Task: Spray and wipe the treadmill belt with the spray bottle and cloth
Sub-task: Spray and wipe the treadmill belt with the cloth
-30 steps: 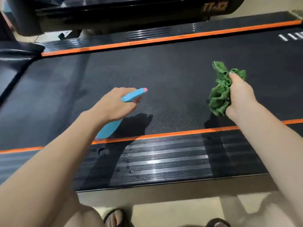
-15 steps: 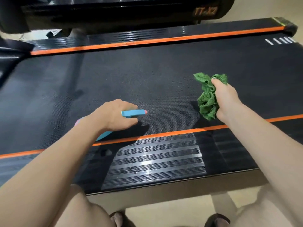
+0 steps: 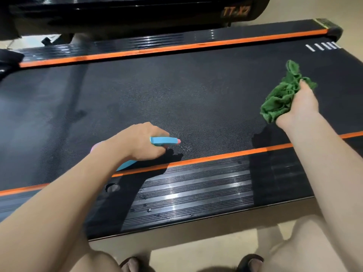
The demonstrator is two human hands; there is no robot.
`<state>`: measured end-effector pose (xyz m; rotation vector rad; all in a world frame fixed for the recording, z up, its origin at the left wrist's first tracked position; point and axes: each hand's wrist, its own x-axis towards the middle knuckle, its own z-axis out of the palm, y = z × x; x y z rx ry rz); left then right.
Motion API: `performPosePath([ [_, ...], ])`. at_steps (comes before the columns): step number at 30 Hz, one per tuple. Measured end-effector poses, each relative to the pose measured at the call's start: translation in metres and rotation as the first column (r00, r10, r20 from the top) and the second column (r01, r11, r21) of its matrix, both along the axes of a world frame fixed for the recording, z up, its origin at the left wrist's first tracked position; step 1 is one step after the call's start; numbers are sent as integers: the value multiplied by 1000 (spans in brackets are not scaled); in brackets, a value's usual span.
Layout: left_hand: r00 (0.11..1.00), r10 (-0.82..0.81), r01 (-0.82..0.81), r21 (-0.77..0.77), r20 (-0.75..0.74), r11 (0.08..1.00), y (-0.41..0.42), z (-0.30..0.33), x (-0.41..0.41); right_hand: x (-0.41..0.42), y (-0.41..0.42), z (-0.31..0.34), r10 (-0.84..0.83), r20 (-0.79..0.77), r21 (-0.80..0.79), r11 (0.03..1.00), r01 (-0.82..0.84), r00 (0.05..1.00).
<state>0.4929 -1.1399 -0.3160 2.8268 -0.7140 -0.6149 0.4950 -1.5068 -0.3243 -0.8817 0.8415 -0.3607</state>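
The black treadmill belt [image 3: 176, 91] runs left to right in front of me, with fine wet droplets near its front edge. My left hand [image 3: 141, 142] grips a blue spray bottle [image 3: 164, 140] low over the belt's near edge, its pink nozzle pointing right. The bottle's body pokes out below my wrist. My right hand [image 3: 300, 107] holds a crumpled green cloth [image 3: 280, 97] above the belt on the right, clear of the surface.
Orange stripes border the belt; the near side rail [image 3: 196, 191] is ribbed and speckled with drops. The far rail [image 3: 176, 41] and a black motor housing marked TT-X2 [image 3: 137, 12] lie behind. Beige floor and my sandalled feet [image 3: 249, 262] are below.
My left hand lowered the bottle toward the belt's near edge and levelled its nozzle. My right hand dipped left with the cloth, then moved right and up again.
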Motion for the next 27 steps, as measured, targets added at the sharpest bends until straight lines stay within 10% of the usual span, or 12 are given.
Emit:
performPosePath([
  [12, 995, -37, 41, -39, 97, 998, -55, -4, 4, 10, 17, -18, 115, -22, -31, 993, -116, 993],
  [27, 918, 369, -347, -153, 149, 925, -38, 2, 22, 15, 29, -24, 138, -54, -49, 989, -141, 989],
])
